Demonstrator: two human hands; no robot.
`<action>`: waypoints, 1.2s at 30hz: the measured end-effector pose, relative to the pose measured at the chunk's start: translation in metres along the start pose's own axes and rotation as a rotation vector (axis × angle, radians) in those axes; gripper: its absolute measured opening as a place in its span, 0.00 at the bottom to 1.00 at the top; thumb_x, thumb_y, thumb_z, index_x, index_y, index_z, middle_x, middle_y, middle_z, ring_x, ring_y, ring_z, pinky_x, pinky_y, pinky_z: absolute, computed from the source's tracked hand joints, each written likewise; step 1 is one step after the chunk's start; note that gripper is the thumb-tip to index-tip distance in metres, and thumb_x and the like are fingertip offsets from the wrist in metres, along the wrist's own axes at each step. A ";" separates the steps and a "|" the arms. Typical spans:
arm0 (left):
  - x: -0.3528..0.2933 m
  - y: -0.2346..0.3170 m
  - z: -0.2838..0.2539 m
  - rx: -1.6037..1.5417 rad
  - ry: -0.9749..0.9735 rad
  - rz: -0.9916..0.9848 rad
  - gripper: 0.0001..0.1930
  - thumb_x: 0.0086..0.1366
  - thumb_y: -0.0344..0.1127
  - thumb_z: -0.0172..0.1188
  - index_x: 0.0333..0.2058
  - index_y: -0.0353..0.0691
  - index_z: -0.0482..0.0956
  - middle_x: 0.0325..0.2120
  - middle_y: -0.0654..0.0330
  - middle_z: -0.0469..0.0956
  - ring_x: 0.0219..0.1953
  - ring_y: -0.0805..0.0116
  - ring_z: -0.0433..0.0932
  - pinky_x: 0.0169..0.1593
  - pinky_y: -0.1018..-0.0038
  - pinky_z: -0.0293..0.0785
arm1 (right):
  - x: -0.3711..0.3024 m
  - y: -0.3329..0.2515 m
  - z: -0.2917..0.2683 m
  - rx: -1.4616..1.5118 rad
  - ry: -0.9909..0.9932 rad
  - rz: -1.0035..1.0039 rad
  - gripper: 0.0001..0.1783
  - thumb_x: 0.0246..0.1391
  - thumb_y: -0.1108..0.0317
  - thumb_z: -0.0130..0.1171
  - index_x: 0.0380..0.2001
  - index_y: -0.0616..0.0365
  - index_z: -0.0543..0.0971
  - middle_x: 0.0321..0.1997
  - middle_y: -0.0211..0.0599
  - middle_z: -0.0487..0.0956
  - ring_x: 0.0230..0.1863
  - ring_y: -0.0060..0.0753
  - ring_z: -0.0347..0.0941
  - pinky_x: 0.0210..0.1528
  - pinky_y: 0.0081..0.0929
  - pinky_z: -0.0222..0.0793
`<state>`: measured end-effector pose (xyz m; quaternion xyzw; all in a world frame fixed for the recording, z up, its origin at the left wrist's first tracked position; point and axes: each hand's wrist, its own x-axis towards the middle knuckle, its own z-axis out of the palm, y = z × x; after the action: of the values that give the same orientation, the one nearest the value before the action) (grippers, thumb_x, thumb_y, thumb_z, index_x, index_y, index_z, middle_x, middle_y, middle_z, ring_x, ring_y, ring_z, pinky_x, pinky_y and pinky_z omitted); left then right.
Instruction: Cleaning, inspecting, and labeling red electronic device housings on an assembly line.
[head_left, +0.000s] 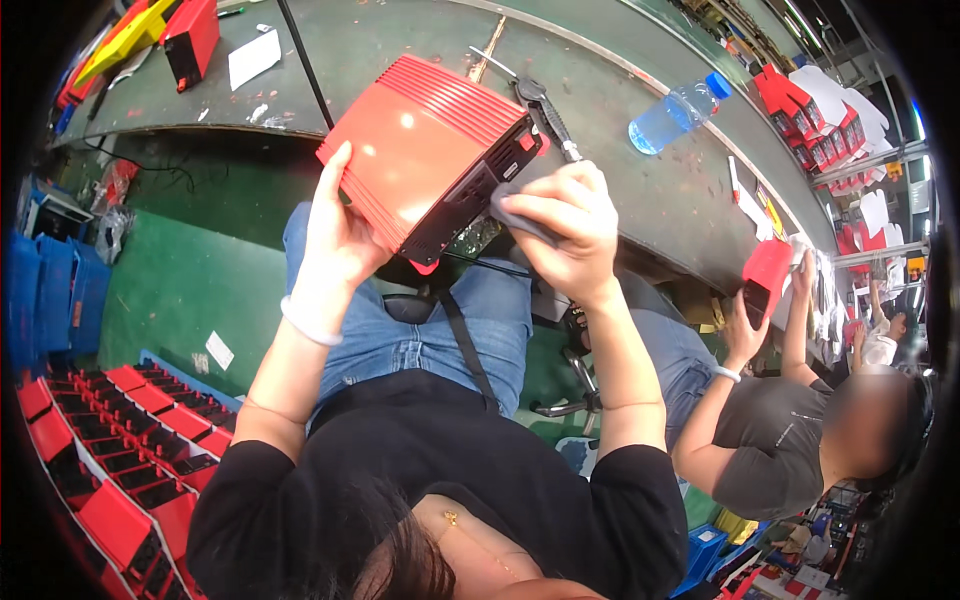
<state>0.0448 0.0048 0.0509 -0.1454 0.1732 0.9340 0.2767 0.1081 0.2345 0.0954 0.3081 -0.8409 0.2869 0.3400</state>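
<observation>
My left hand [345, 232] grips a red metal-cased device [395, 140] by its near left side, thumb along the edge. The box is tilted over the table edge above my lap. It has ribbed bands and a black end panel [470, 185] with slots and sockets, facing right. In my right hand [572, 225] a dark grey cloth [520, 212] is pinched, folded over the fingers, close against that black panel. Whether it touches the panel is hard to tell. Just beyond the box lies a black tool [540, 105] with a thin tip.
A blue-capped bottle [672, 115] stands on the green worktable [610, 95]. Another red device [190, 42] and white paper [255, 60] are at far left. Trays of red units [130, 450] sit at lower left. To my right a co-worker [760, 430] handles a red box [765, 275].
</observation>
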 end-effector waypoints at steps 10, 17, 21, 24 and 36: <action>-0.002 -0.001 0.004 -0.029 0.035 -0.014 0.27 0.57 0.52 0.60 0.51 0.42 0.70 0.49 0.58 0.73 0.51 0.60 0.72 0.55 0.58 0.67 | -0.003 -0.001 0.005 0.441 0.392 0.508 0.07 0.46 0.82 0.62 0.31 0.65 0.78 0.28 0.28 0.75 0.29 0.15 0.69 0.31 0.12 0.64; -0.007 -0.006 0.005 -0.021 0.008 -0.024 0.29 0.54 0.50 0.64 0.49 0.39 0.71 0.49 0.56 0.73 0.51 0.59 0.73 0.57 0.57 0.66 | 0.011 -0.009 0.028 0.222 0.376 0.424 0.08 0.45 0.83 0.61 0.32 0.66 0.78 0.31 0.31 0.75 0.28 0.16 0.70 0.29 0.13 0.66; -0.003 -0.007 0.002 -0.032 0.027 -0.001 0.30 0.54 0.51 0.64 0.49 0.36 0.71 0.48 0.56 0.74 0.50 0.60 0.73 0.57 0.60 0.67 | 0.012 -0.006 0.035 -0.006 0.421 0.324 0.09 0.38 0.81 0.62 0.28 0.64 0.78 0.25 0.41 0.77 0.26 0.35 0.75 0.29 0.24 0.70; 0.000 -0.007 0.002 -0.017 0.093 0.119 0.29 0.55 0.50 0.63 0.49 0.36 0.71 0.46 0.58 0.75 0.48 0.62 0.74 0.55 0.62 0.69 | 0.005 -0.011 0.034 0.079 0.285 0.291 0.06 0.43 0.83 0.61 0.29 0.67 0.78 0.27 0.37 0.76 0.23 0.20 0.70 0.24 0.14 0.65; -0.002 -0.008 0.000 -0.020 0.059 0.047 0.27 0.57 0.50 0.62 0.49 0.38 0.72 0.47 0.58 0.74 0.51 0.62 0.72 0.58 0.61 0.65 | -0.011 0.005 0.006 0.681 0.660 0.646 0.10 0.51 0.80 0.59 0.38 0.67 0.76 0.35 0.31 0.78 0.36 0.18 0.73 0.42 0.16 0.69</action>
<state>0.0508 0.0098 0.0501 -0.1715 0.1754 0.9372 0.2480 0.1086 0.2367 0.0825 0.0216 -0.6017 0.7121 0.3613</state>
